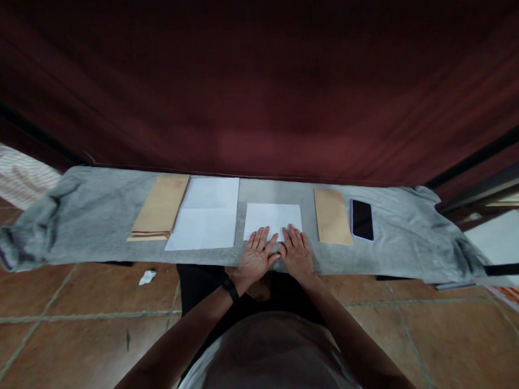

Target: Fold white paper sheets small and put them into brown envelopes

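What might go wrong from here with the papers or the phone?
The left hand and right hand lie over the near edge of the small white sheet; sliding might crease it. The grey cloth is rumpled at its ends, so a tug could shift everything on it. The phone lies close beside the brown paper and might get bumped.

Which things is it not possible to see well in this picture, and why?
In the head view:
Near edge of the small white paper: partly hidden by the left hand and right hand.
Layers in the left brown stack: too small to count.
Striped cloth: cut off by the picture's left edge.
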Motion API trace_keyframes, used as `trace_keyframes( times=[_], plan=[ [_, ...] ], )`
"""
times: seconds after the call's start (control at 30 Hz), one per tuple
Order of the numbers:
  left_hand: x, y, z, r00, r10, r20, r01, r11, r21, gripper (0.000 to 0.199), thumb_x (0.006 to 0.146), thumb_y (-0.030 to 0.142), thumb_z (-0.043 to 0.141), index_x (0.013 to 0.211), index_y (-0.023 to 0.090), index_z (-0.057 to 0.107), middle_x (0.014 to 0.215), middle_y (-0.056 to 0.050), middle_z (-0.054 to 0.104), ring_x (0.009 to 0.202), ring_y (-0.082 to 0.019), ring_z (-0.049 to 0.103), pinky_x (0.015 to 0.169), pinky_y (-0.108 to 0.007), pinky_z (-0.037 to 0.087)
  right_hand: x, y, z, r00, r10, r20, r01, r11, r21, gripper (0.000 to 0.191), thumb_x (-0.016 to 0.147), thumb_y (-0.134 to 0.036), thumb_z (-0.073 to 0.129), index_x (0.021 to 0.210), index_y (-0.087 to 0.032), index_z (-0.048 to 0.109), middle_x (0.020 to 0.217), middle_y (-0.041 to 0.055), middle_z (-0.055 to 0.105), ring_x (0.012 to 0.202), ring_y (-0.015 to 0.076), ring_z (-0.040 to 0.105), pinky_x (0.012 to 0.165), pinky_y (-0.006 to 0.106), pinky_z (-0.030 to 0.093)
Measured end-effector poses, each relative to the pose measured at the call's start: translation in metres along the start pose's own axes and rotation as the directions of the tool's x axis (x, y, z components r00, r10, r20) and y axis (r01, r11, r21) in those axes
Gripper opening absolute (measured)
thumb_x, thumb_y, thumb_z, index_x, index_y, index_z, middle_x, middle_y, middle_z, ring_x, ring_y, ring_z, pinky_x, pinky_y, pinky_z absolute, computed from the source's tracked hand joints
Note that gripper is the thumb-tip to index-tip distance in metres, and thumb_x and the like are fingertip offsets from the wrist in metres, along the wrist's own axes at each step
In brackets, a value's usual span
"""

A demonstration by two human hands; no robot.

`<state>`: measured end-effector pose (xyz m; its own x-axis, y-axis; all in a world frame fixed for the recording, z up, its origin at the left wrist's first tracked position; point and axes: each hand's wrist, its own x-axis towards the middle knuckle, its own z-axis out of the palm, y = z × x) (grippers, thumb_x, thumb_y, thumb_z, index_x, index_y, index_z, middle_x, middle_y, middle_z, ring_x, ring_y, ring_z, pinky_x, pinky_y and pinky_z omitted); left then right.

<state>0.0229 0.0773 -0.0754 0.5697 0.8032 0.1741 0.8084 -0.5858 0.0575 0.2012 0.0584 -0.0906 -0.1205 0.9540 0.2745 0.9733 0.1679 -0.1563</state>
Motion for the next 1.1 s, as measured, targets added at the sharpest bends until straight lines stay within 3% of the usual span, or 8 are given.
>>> trace_keyframes(
  times=[0.2,0.33,0.73,1.1],
  plan=[
    [-0.001,-0.001,0.002,1.0,0.015,0.02,-0.015,1.0,0.018,0.072,0.099,0.058,0.043,0.159,0.021,0.031,0.165,-0.017,0.028,0.154,-0.032,0.023,0.125,-0.052,0.021,-0.009,0.0,-0.003,0.993,-0.111,0.038,0.109,0.993,0.033,0.05,0.106,-0.027,0.039,0.153,-0.013,0.043,0.159,0.0139,0.042,0.147,0.0272,0.039,0.12,0.047,0.029],
    [-0.001,-0.004,-0.001,0.998,0.052,0.037,-0.052,0.999,0.015,0.077,0.097,0.064,0.042,0.159,0.02,0.029,0.165,-0.018,0.029,0.154,-0.032,0.023,0.125,-0.053,0.018,-0.014,0.005,-0.002,0.992,-0.119,0.035,0.118,0.992,0.035,0.051,0.106,-0.032,0.04,0.154,-0.015,0.043,0.159,0.0144,0.042,0.146,0.0283,0.04,0.119,0.049,0.029],
    [-0.003,-0.007,-0.004,0.997,0.072,0.029,-0.073,0.997,0.01,0.077,0.097,0.063,0.043,0.16,0.021,0.028,0.166,-0.016,0.026,0.155,-0.03,0.02,0.126,-0.052,0.018,-0.027,0.021,0.005,0.996,-0.066,-0.056,0.065,0.998,-0.007,0.058,0.106,-0.043,0.039,0.156,-0.014,0.037,0.161,0.0168,0.036,0.148,0.0281,0.036,0.12,0.049,0.029],
    [-0.003,-0.01,-0.004,0.997,0.06,0.045,-0.061,0.998,0.007,0.082,0.098,0.061,0.045,0.158,0.01,0.028,0.164,-0.021,0.028,0.155,-0.031,0.019,0.126,-0.05,0.022,-0.029,0.027,-0.001,0.999,-0.005,-0.038,0.004,1.0,-0.017,0.063,0.105,-0.043,0.041,0.157,-0.008,0.033,0.158,0.0185,0.042,0.146,0.0291,0.039,0.12,0.048,0.03]
  ],
)
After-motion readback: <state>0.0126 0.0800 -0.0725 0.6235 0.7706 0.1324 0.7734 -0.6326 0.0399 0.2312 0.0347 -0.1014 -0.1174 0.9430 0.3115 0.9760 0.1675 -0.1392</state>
